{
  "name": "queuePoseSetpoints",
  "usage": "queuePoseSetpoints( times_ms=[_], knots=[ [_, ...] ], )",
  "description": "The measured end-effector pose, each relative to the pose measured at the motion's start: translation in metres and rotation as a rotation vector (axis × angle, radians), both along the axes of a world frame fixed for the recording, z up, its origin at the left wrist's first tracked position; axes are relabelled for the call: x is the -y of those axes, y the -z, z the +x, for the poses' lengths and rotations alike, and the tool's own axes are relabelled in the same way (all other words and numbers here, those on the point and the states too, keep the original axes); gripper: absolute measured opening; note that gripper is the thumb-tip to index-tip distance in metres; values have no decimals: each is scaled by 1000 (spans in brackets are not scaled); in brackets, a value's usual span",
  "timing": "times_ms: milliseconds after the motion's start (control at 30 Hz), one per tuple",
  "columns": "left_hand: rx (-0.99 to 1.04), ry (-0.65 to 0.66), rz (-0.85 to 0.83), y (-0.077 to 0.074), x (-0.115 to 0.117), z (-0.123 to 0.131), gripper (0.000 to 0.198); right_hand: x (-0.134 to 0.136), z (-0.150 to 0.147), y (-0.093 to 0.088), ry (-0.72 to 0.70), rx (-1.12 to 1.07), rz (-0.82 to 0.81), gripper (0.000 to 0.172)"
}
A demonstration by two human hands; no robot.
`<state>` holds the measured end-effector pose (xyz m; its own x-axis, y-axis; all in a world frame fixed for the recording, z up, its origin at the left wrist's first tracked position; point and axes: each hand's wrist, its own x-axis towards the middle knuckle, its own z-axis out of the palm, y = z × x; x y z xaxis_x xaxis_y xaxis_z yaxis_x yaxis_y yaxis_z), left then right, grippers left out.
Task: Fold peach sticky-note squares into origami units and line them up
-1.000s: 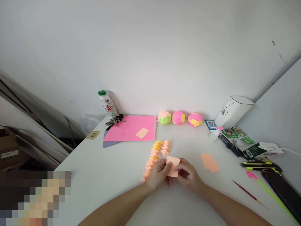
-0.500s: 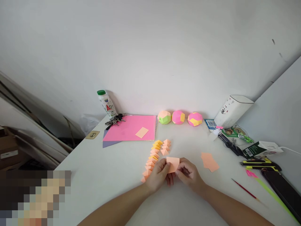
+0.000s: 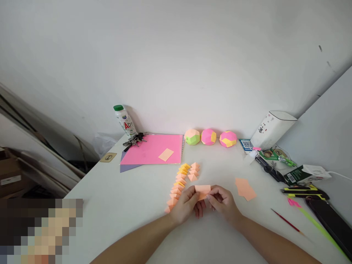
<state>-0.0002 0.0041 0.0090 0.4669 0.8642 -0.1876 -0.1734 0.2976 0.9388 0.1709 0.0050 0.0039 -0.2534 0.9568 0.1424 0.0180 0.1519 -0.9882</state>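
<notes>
Between my two hands is a small peach sheet of paper (image 3: 202, 190), its lower edge bent up. My left hand (image 3: 189, 201) pinches its left side, thumb in front. At the other side my right hand (image 3: 221, 200) grips the lower right corner with thumb and fingertips. Just left of and beyond my left hand, folded peach and yellow paper pieces (image 3: 176, 189) lie in a long overlapping row. A shorter row of folded peach pieces (image 3: 194, 171) sits beside it. To the right of my right hand lie loose flat peach sheets (image 3: 245, 189).
Three faceted paper balls (image 3: 208, 137) stand along the wall. A pink pad (image 3: 151, 148) with keys (image 3: 134, 141) and a bottle (image 3: 125, 121) is at the back left. A thin brush (image 3: 286, 220), a cutter (image 3: 305, 191) and a black case (image 3: 330, 223) lie at the right.
The lower part of the peach sheet has been bent upward, so the sheet looks shorter. My right fingers have shifted slightly along its lower edge.
</notes>
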Motion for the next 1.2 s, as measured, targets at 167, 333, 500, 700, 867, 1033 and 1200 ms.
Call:
queuePoseSetpoints(
  times_ms=[167,333,500,700,867,1033,1200],
  knots=[
    [-34,53,50,-2,3,0,30,0,1,6,-6,-49,-39,19],
    [-91,51,60,2,2,0,32,-1,2,4,6,-36,-2,15],
    [-100,61,66,1,2,0,34,-3,1,-3,40,49,168,8],
    [-137,64,69,2,3,0,32,-3,1,-8,55,132,149,13],
    [-174,42,62,1,2,1,33,-2,1,-8,40,72,61,12],
    [-169,36,56,4,2,1,34,-1,1,-8,21,4,15,11],
    [-152,45,55,10,2,2,34,-2,0,-8,3,-36,-7,12]
  ],
)
